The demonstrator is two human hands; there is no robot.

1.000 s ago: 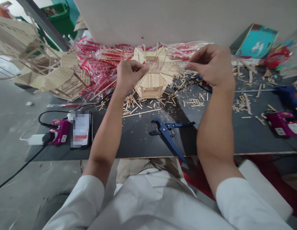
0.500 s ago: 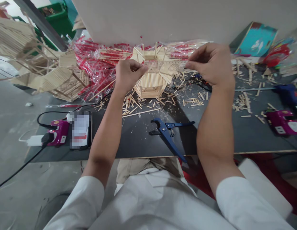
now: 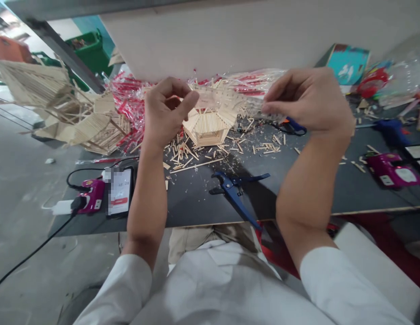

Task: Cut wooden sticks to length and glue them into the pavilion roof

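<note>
Beneath both hands spreads the dark table (image 3: 196, 198). Below and between them sits the small stick house (image 3: 206, 127), ringed by loose sticks. Nearer the body lie blue cutters (image 3: 235, 192). The left hand (image 3: 164, 113) and right hand (image 3: 309, 100), held apart, each pinch one end of a blurred thin stick (image 3: 226, 97) above the house

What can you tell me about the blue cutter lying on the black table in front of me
The blue cutter is a plier-like hand tool that looks like painted metal, with a rounded hooked head at its left end and two long handles spread apart, one running right, the other slanting toward the table's near edge. It lies flat on the black table amid fine wood dust, below the small stick house. Neither hand touches it.
</note>
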